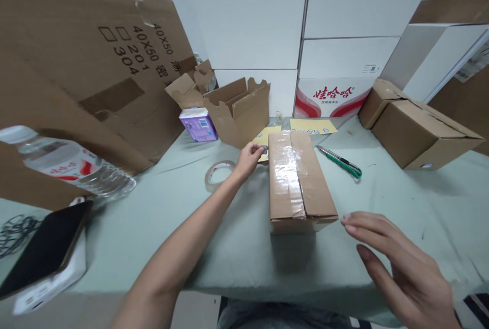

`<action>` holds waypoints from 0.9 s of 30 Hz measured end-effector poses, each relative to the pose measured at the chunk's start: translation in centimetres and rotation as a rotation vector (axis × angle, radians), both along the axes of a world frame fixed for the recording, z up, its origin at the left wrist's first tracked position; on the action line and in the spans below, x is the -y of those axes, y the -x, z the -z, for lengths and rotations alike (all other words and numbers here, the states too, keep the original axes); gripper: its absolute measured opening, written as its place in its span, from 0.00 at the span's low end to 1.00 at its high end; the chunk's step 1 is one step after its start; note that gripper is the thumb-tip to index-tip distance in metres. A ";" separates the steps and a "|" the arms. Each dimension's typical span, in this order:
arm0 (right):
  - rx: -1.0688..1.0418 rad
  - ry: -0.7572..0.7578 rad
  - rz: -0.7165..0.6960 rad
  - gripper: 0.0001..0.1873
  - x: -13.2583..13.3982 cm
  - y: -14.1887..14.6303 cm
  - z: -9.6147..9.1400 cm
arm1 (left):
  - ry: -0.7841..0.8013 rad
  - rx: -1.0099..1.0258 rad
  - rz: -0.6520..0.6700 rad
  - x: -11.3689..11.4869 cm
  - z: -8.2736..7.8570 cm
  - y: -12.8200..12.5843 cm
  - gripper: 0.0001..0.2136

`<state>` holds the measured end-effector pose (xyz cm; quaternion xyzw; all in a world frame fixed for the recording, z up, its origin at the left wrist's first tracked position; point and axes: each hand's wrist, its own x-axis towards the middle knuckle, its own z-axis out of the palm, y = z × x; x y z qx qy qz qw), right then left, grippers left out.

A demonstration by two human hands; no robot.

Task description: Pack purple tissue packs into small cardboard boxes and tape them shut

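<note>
A taped cardboard box stands in the middle of the table, clear tape across its top seam. Just left of it, my left hand is pinched on a small white sticker with a dark blue edge. Partly under that hand and behind the box lies a yellow sticker sheet. My right hand is open, fingers extended near the box's front right corner, holding nothing. A tape roll lies beside my left wrist. Right of the box is a green utility knife.
Open cardboard boxes and a purple tissue pack stand behind left. Another yellow sheet lies behind the box. Closed cartons sit at right. A water bottle and a phone are at left.
</note>
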<state>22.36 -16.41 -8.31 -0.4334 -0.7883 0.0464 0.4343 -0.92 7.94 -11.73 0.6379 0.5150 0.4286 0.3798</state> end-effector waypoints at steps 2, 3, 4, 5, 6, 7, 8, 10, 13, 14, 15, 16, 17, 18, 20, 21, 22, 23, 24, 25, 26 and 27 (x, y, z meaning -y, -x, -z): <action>-0.104 0.032 0.002 0.19 0.3 0.9 0.5 | -0.044 0.197 -0.052 3.7 -1.4 1.1 0.11; -0.167 0.058 -0.009 0.17 0.3 1.7 0.8 | -0.076 0.284 -0.079 6.1 -2.0 1.5 0.11; -0.235 0.085 -0.025 0.16 0.1 2.6 1.0 | -0.107 0.359 -0.103 8.7 -2.4 1.7 0.12; -0.305 0.117 -0.037 0.14 -0.2 3.5 1.2 | -0.134 0.419 -0.121 11.3 -2.6 1.6 0.12; -0.371 0.148 -0.047 0.12 -0.5 4.5 1.4 | -0.164 0.500 -0.140 13.8 -2.6 1.3 0.12; -0.433 0.178 -0.050 0.10 -0.7 5.5 1.5 | -0.164 0.660 -0.140 16.0 -2.5 0.8 0.11; -0.489 0.203 -0.049 0.09 -0.9 6.4 1.6 | -0.156 0.748 -0.126 17.9 -2.2 0.1 0.10; -0.584 0.242 -0.046 0.07 -1.1 7.7 1.7 | -0.108 0.870 -0.114 20.6 -1.3 -1.5 0.08; -0.662 0.292 -0.015 0.03 -0.6 8.6 2.1 | -0.044 0.956 -0.129 22.4 0.4 -3.4 0.06; -0.670 0.305 0.000 0.03 -0.4 8.6 2.3 | -0.039 0.965 -0.129 22.7 0.9 -3.7 0.06; -0.677 0.317 0.012 0.04 -0.1 8.6 2.6 | -0.038 0.957 -0.119 23.0 1.4 -3.9 0.05; -0.688 0.331 0.020 0.05 0.2 8.5 2.9 | -0.037 0.939 -0.099 23.3 1.7 -4.0 0.05; -0.708 0.347 0.025 0.05 0.4 8.4 3.3 | -0.035 0.920 -0.077 23.6 2.0 -4.1 0.04; -0.745 0.364 0.035 0.05 0.6 8.4 3.6 | -0.027 0.908 -0.062 23.9 2.2 -4.1 0.04; -0.851 0.408 0.056 0.02 1.0 8.3 4.2 | 0.014 0.929 -0.072 24.5 2.4 -4.1 0.06; -0.902 0.439 0.057 0.05 1.1 8.3 4.4 | 0.036 0.952 -0.090 24.7 2.5 -4.2 0.07; -0.941 0.474 0.043 0.07 1.2 8.4 4.6 | 0.055 0.974 -0.107 24.9 2.6 -4.3 0.08; -0.966 0.508 0.015 0.08 1.3 8.4 4.7 | 0.070 0.990 -0.119 25.0 2.6 -4.4 0.08; -0.980 0.537 -0.018 0.06 1.3 8.3 4.8 | 0.083 1.000 -0.124 25.1 2.7 -4.6 0.09; -0.991 0.553 -0.046 0.05 1.4 8.3 4.9 | 0.093 1.007 -0.126 25.1 2.8 -4.7 0.09; -1.007 0.555 -0.062 0.06 1.5 8.2 5.0 | 0.102 1.011 -0.129 25.1 2.8 -4.9 0.09; -1.025 0.549 -0.078 0.08 1.6 8.1 5.2 | 0.112 1.016 -0.136 25.1 2.9 -5.0 0.10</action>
